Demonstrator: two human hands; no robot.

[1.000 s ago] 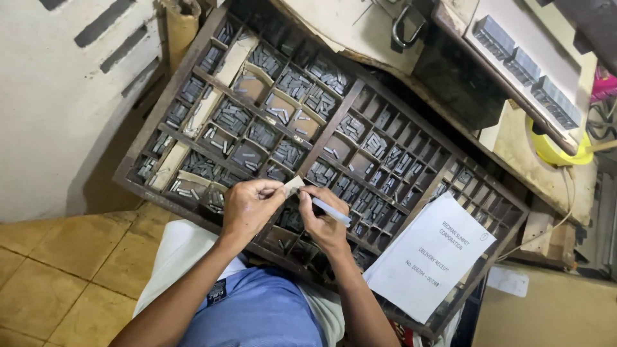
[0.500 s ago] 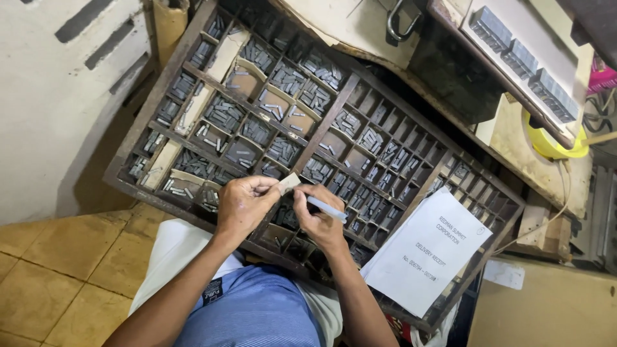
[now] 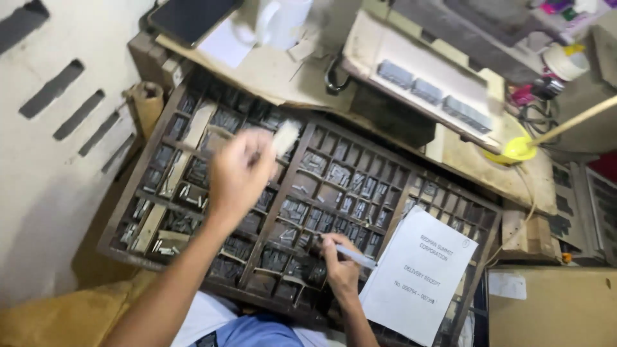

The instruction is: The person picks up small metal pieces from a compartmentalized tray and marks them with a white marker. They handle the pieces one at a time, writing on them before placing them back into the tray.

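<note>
the left hand [image 3: 239, 172] is raised over the upper left part of a wooden type case [image 3: 193, 128], blurred, its fingers closed around a small pale strip [image 3: 285, 137] that sticks out toward the upper right. the right hand [image 3: 339, 265] rests low on the near middle of the case, fingers curled around a slim metal stick [image 3: 355, 256] that points to the right, its tip just beside a white printed sheet [image 3: 419, 275]. the case is split into many small compartments filled with dark metal type, and the sheet lies over its lower right corner. beyond the case stand a cluttered bench with a tray of grey blocks [image 3: 432, 94], a yellow dish [image 3: 517, 150] and a dark phone [image 3: 191, 18].
</note>
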